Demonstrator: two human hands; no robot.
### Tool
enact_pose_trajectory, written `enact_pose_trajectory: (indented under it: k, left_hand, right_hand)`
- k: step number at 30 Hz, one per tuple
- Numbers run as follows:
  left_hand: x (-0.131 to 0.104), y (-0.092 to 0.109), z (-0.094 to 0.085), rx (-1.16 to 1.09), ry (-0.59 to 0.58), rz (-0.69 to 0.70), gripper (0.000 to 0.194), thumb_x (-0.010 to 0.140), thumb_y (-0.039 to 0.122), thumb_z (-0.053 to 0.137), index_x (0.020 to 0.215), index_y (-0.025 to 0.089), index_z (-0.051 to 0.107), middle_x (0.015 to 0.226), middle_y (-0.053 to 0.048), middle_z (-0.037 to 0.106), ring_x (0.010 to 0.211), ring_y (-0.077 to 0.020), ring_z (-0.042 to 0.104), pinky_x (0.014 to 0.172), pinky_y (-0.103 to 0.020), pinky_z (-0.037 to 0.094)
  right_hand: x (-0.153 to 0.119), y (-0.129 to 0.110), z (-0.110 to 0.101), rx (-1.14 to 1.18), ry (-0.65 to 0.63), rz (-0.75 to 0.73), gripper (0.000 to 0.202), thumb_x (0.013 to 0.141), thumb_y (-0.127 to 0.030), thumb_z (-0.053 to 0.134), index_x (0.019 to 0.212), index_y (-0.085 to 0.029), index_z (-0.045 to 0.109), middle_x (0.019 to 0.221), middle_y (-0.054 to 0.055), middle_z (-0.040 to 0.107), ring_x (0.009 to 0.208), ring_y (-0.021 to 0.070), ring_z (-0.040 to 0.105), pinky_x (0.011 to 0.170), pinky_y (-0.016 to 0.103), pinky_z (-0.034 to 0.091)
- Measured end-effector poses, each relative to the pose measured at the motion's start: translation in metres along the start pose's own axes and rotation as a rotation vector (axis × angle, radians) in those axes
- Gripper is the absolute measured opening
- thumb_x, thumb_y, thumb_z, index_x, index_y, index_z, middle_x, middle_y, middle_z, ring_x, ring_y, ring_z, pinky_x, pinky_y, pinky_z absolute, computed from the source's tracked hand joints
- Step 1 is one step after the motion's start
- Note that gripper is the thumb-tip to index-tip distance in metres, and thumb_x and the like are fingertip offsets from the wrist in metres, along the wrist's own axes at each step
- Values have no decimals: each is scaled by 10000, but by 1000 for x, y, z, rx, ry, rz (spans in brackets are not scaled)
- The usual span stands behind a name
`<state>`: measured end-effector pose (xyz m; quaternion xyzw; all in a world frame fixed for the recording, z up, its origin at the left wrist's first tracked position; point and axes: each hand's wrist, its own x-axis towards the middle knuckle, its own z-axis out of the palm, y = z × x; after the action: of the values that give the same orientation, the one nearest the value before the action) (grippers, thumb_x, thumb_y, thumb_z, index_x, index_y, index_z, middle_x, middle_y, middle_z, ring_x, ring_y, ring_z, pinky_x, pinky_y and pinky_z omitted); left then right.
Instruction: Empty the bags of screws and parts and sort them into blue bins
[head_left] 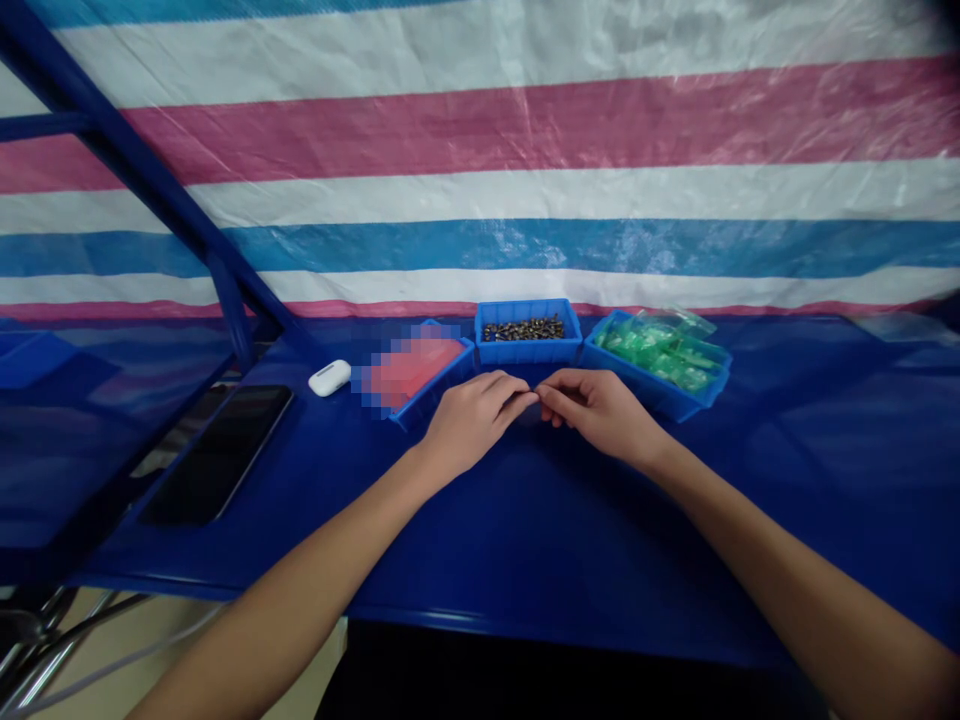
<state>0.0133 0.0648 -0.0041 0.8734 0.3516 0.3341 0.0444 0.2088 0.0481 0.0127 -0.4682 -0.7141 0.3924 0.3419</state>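
My left hand (476, 415) and my right hand (596, 405) meet at the fingertips over the blue table (525, 540). Both are closed in a pinch, and whatever lies between the fingers is too small to make out. Just beyond them stands a blue bin of small metal screws (527, 329). To the left of it, near my left hand, a blue bin (435, 395) holds flat red pieces (416, 370), partly blurred. Beside my right hand, another blue bin (667, 398) is filled with green pieces in clear plastic bags (664, 350).
A white earphone case (329, 378) lies left of the red pieces. A black phone (219, 455) rests farther left. A blue metal frame (161, 195) slants across the left side, and a striped plastic sheet (540, 130) hangs behind the table.
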Motion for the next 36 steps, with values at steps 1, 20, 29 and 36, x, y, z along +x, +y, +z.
enact_pose_trajectory:
  k: [1, 20, 29, 36]
  left_hand:
    - [0, 0, 0, -4, -10, -10, 235, 961, 367, 487, 972, 175, 623, 884, -37, 681, 785, -141, 639, 710, -252, 488]
    - [0, 1, -1, -11, -29, -34, 224, 926, 376, 552, 1026, 187, 618, 944, -28, 688, 806, -139, 646, 705, -247, 495]
    - [-1, 1, 0, -23, -7, -12, 154, 947, 306, 527, 969, 185, 619, 916, -19, 684, 794, -132, 635, 693, -239, 473]
    - [0, 1, 0, 40, -50, -21, 200, 952, 341, 507, 979, 182, 625, 895, -23, 685, 814, -150, 639, 725, -261, 484]
  right_hand:
    - [0, 0, 0, -5, 3, -2, 276, 907, -393, 516, 804, -173, 648, 700, 23, 653, 607, 138, 588, 574, 257, 445]
    - [0, 1, 0, -17, 13, -9, 272, 914, -368, 513, 774, -173, 640, 688, 17, 649, 602, 137, 587, 576, 264, 437]
    - [1, 2, 0, -13, 13, -9, 259, 915, -359, 515, 823, -166, 662, 703, 21, 654, 606, 134, 588, 569, 254, 441]
    - [1, 2, 0, -9, 17, -8, 248, 909, -352, 531, 811, -163, 658, 700, 19, 657, 607, 129, 592, 575, 247, 450]
